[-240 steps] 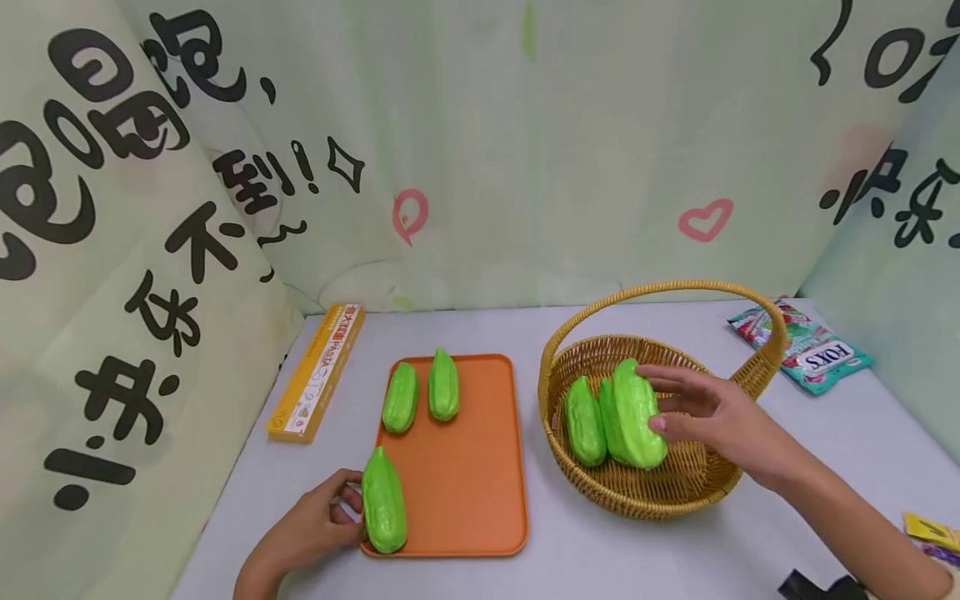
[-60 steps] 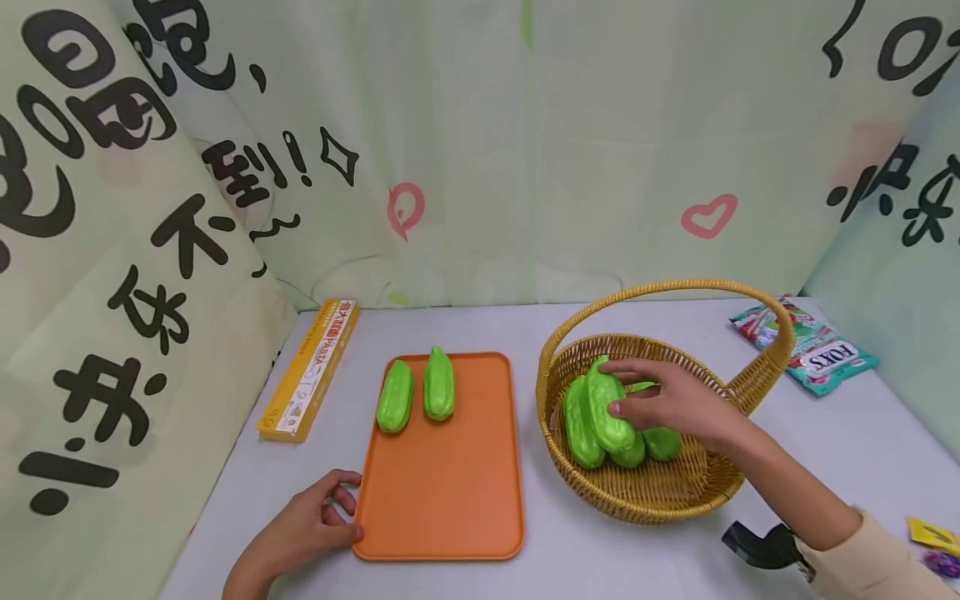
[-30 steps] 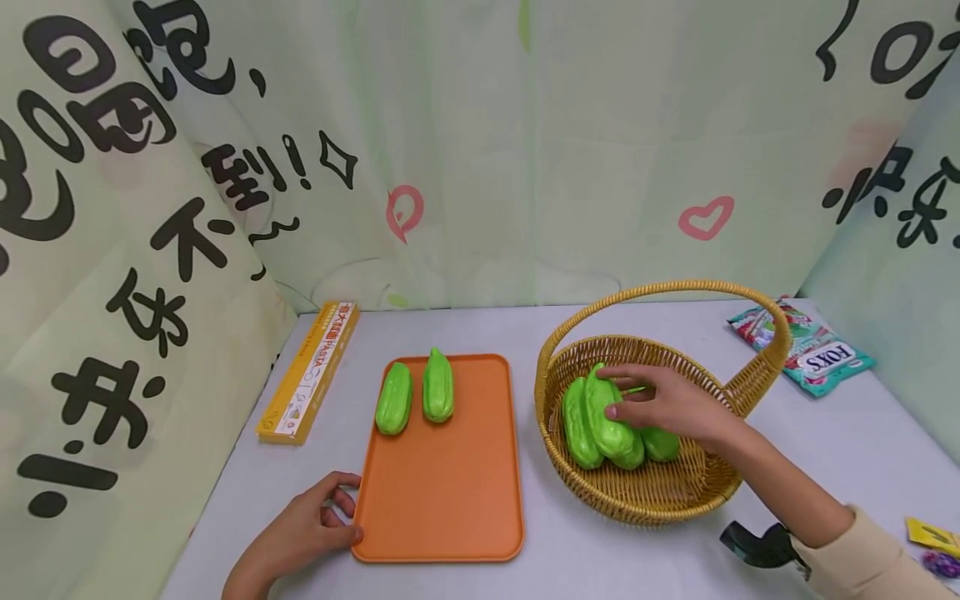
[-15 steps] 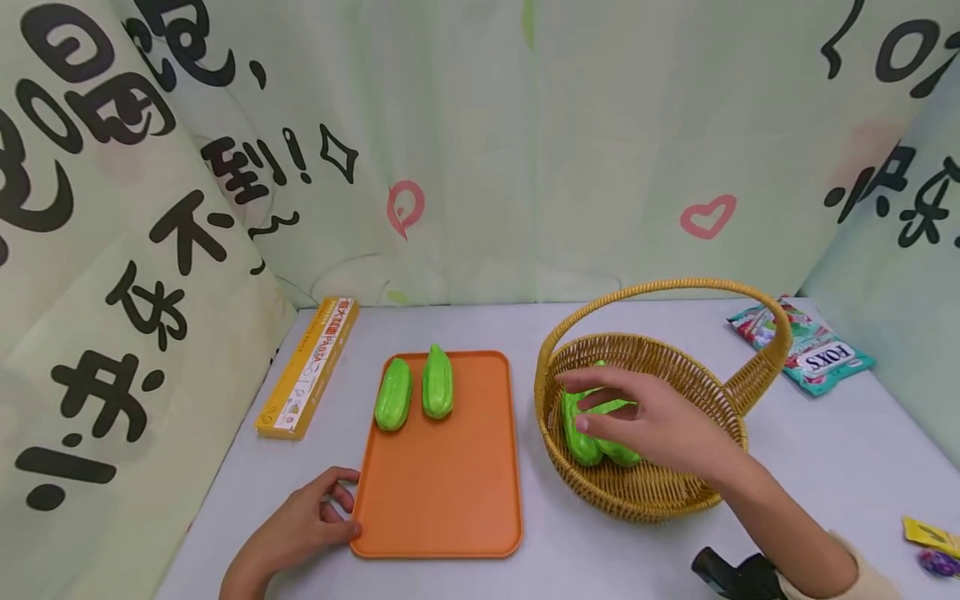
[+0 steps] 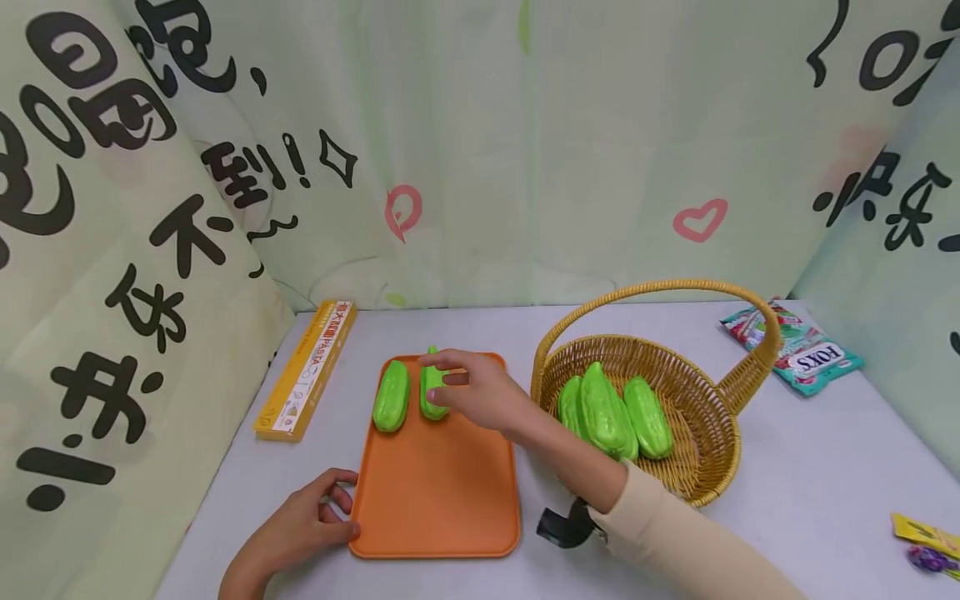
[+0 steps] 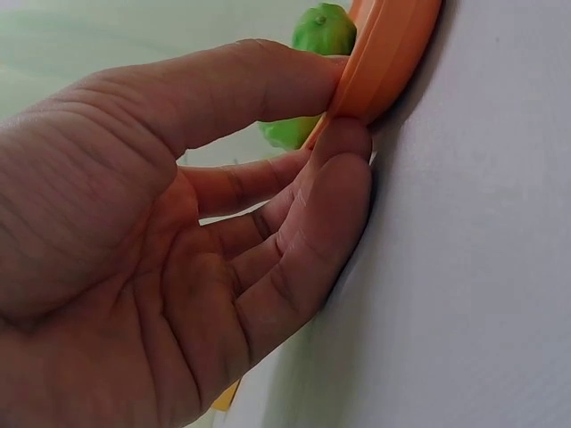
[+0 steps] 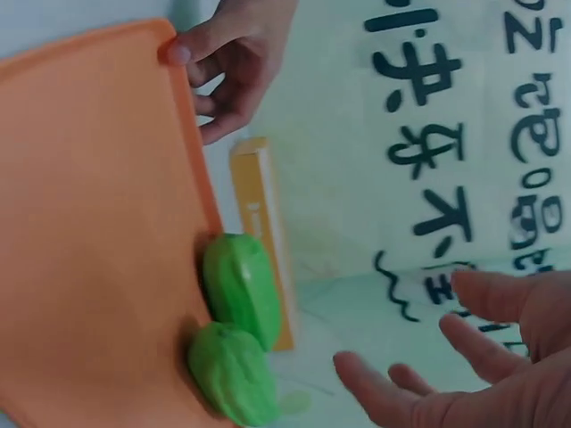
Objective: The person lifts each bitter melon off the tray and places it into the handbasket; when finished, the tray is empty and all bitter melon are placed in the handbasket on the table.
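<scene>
The orange tray [image 5: 438, 508] lies on the table, its left edge near the front corner pinched by my left hand [image 5: 296, 525]; the left wrist view shows the thumb [image 6: 268, 80] on its rim. Two green, ribbed, gourd-like vegetables lie at the tray's far end: a left gourd [image 5: 392, 396] and a right gourd [image 5: 431, 381]. Over the right one hovers my right hand [image 5: 480, 392], partly hiding it. In the right wrist view its fingers [image 7: 370, 383] are spread and hold nothing, apart from both gourds. Several similar gourds [image 5: 647, 417] lie in the wicker basket [image 5: 701, 433].
A yellow pasta box [image 5: 307, 371] lies left of the tray. The basket's tall handle [image 5: 660, 286] arches above it. Behind it to the right is a teal FOX'S bag [image 5: 806, 354]. Small yellow [image 5: 926, 533] and purple [image 5: 932, 558] wrapped items lie at the right edge. Printed curtains surround the table.
The gourd from the tray's near left corner is gone from there, and the basket holds more. My right hand has let go of a gourd in the basket and moved left over the tray.
</scene>
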The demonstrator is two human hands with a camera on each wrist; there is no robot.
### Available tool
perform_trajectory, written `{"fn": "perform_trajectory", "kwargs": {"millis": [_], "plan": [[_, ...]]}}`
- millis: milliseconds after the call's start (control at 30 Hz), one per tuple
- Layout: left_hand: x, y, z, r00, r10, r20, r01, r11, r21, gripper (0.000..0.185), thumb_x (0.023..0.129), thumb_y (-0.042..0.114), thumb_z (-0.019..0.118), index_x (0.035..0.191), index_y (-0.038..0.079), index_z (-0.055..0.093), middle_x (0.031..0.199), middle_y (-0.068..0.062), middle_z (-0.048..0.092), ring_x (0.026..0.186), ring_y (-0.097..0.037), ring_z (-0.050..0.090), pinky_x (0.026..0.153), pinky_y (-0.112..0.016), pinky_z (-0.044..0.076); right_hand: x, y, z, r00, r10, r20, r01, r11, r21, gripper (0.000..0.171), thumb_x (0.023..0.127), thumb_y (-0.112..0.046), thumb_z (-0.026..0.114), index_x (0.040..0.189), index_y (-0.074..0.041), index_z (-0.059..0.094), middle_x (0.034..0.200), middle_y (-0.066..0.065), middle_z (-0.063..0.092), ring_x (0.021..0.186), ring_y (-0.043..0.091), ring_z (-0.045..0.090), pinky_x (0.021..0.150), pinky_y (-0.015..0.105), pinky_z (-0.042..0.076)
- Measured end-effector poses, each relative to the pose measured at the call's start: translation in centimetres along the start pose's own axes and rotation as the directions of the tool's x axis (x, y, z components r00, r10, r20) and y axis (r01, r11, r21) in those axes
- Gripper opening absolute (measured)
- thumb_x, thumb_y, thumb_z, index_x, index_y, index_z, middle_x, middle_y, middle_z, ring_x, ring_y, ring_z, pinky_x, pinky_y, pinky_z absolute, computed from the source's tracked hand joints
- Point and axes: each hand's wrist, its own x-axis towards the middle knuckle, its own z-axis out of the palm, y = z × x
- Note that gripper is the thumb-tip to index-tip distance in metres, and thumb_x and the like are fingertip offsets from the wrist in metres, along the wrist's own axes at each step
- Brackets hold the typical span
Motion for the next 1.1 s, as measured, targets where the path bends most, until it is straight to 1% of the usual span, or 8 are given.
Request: {"fn": "perform_trajectory", "kwargs": {"millis": [133,233,333,400,500,633,733,1100], "plan": [[0.0,0.1,-0.1,1.000,0.001,0.001,-0.001,1.000,0.002,0.063,0.080,0.017,0.081,0.131,-0.001,0.048,0.097,-0.006,0.055,0.072,-0.018,0.059,0.065,-0.026,0.046,2.9,0.5,1.4,0.995,0.082,-0.065,-0.084,0.996,-0.039,0.041,0.093,-0.008,0.067,0.130,-0.024,0.064,0.141,0.000,0.052,0.128,0.033,0.047,0.088,0.039,0.047],[-0.1,0.2,-0.1,1.000,-0.001,-0.002,0.001,1.000,0.006,0.063,0.080,0.016,0.082,0.131,-0.002,0.048,0.096,-0.006,0.055,0.072,-0.018,0.059,0.065,-0.026,0.046,4.6,1.0,2.0,0.989,0.116,-0.097,-0.125,0.989,-0.085,0.040,0.093,-0.005,0.066,0.131,-0.019,0.064,0.141,0.004,0.053,0.090,0.023,0.060,0.067,0.030,0.046],[-0.2,0.3,-0.1,1.000,0.004,-0.002,-0.004,1.000,0.003,0.063,0.080,0.014,0.082,0.131,-0.003,0.048,0.095,-0.006,0.054,0.072,-0.018,0.058,0.064,-0.026,0.046,5.8,1.9,2.3,0.982,0.154,-0.110,-0.166,0.980,-0.108,0.040,0.094,-0.002,0.065,0.132,-0.013,0.063,0.141,0.009,0.052,0.053,0.014,0.040,0.051,0.026,0.036],[-0.3,0.3,-0.1,1.000,0.005,-0.002,-0.005,1.000,0.001,0.064,0.080,0.014,0.082,0.131,-0.003,0.048,0.095,-0.007,0.054,0.072,-0.018,0.058,0.065,-0.026,0.046,6.3,2.5,2.4,0.979,0.173,-0.112,-0.186,0.975,-0.121,0.040,0.093,-0.001,0.064,0.133,-0.009,0.062,0.144,0.012,0.049,0.045,0.012,0.032,0.049,0.024,0.035],[-0.3,0.3,0.0,1.000,0.006,-0.004,-0.006,1.000,-0.001,0.064,0.080,0.013,0.082,0.131,-0.004,0.048,0.095,-0.007,0.054,0.072,-0.017,0.059,0.065,-0.026,0.046,6.9,3.6,2.6,0.974,0.196,-0.116,-0.211,0.968,-0.137,0.042,0.092,0.001,0.066,0.133,-0.005,0.061,0.145,0.015,0.047,0.049,0.012,0.035,0.050,0.025,0.036],[-0.3,0.3,0.0,1.000,0.000,-0.005,0.000,1.000,0.002,0.064,0.080,0.014,0.082,0.131,-0.003,0.048,0.095,-0.006,0.054,0.072,-0.018,0.058,0.064,-0.026,0.046,7.3,4.7,2.8,0.968,0.215,-0.128,-0.232,0.963,-0.138,0.042,0.089,0.000,0.069,0.130,-0.005,0.064,0.145,0.017,0.047,0.076,0.018,0.049,0.056,0.025,0.040],[-0.4,0.3,0.0,1.000,0.001,-0.007,-0.001,1.000,0.005,0.064,0.080,0.014,0.082,0.131,-0.003,0.048,0.096,-0.006,0.054,0.072,-0.018,0.058,0.064,-0.026,0.046,7.5,5.1,2.8,0.964,0.229,-0.136,-0.245,0.963,-0.114,0.041,0.089,-0.001,0.071,0.129,-0.006,0.065,0.143,0.017,0.048,0.095,0.023,0.052,0.060,0.025,0.043],[-0.1,0.2,0.0,1.000,-0.004,-0.003,0.004,1.000,0.015,0.064,0.080,0.015,0.082,0.131,-0.003,0.048,0.095,-0.005,0.055,0.071,-0.018,0.058,0.064,-0.026,0.046,7.5,5.5,2.9,0.957,0.266,-0.116,-0.264,0.964,0.029,0.042,0.088,-0.001,0.073,0.129,-0.006,0.064,0.135,0.023,0.051,0.096,0.026,0.059,0.070,0.041,0.055]]}}
